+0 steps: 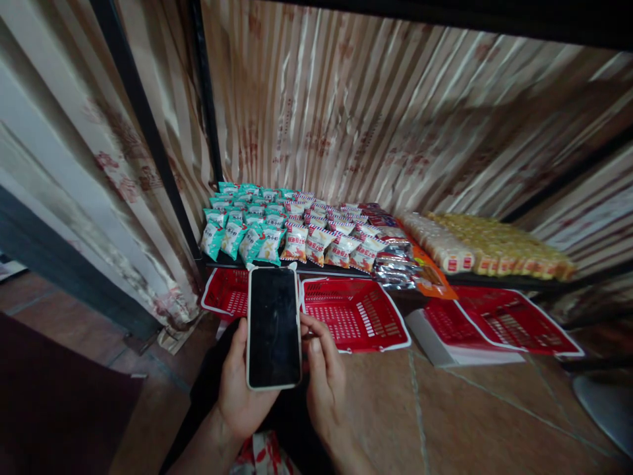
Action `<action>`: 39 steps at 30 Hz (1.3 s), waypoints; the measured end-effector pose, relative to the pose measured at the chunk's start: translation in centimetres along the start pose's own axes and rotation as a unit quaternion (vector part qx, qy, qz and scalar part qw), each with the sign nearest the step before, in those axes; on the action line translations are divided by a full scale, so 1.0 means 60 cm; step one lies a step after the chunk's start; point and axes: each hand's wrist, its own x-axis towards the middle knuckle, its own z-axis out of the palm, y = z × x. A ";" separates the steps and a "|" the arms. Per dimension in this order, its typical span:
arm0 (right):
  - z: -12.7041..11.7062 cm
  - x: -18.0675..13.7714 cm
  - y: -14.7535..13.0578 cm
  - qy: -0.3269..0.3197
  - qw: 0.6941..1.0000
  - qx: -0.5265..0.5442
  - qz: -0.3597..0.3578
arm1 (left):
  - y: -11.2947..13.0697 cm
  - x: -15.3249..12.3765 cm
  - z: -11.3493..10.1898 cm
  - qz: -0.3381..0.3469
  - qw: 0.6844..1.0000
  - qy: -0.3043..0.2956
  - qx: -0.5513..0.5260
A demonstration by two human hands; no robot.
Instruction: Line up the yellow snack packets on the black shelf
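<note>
A smartphone (274,330) with a dark screen and a pale case is held upright in front of me, its case topped by two small ear-like bumps. My left hand (242,389) is wrapped round its left side and lower back, thumb along the edge. At the right edge, my right hand (324,376) has curled fingers against the phone; their tips are partly hidden. Beyond the phone, a low shelf carries turquoise-and-white snack bags (232,236) and white-and-orange snack bags (319,244).
Red plastic baskets (403,316) with white rims stand on the tiled floor below the shelf, one beside a white box (435,343). Farther right on the shelf are orange packaging (430,277) and rows of wrapped goods (499,247). Striped curtains (316,99) hang behind dark metal posts (148,132).
</note>
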 end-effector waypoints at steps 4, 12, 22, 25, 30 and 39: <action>-0.001 -0.002 -0.001 0.015 1.000 0.006 0.005 | -0.003 0.002 0.000 -0.008 1.000 0.007 0.008; 0.003 -0.005 0.002 0.018 0.998 0.054 0.038 | -0.006 0.002 0.000 -0.019 0.999 0.020 0.021; 0.007 -0.011 0.005 0.031 0.997 0.038 0.054 | -0.007 -0.002 -0.003 -0.011 0.998 0.048 0.029; 0.010 -0.012 0.003 0.032 0.996 0.044 0.070 | -0.006 -0.004 -0.003 -0.010 0.998 0.051 0.024; 0.015 -0.016 0.006 0.023 0.995 0.060 0.078 | -0.004 -0.006 -0.004 -0.012 0.998 0.055 0.018; 0.019 -0.022 0.011 0.010 0.990 0.085 0.110 | -0.001 -0.010 -0.003 0.025 0.997 0.079 0.005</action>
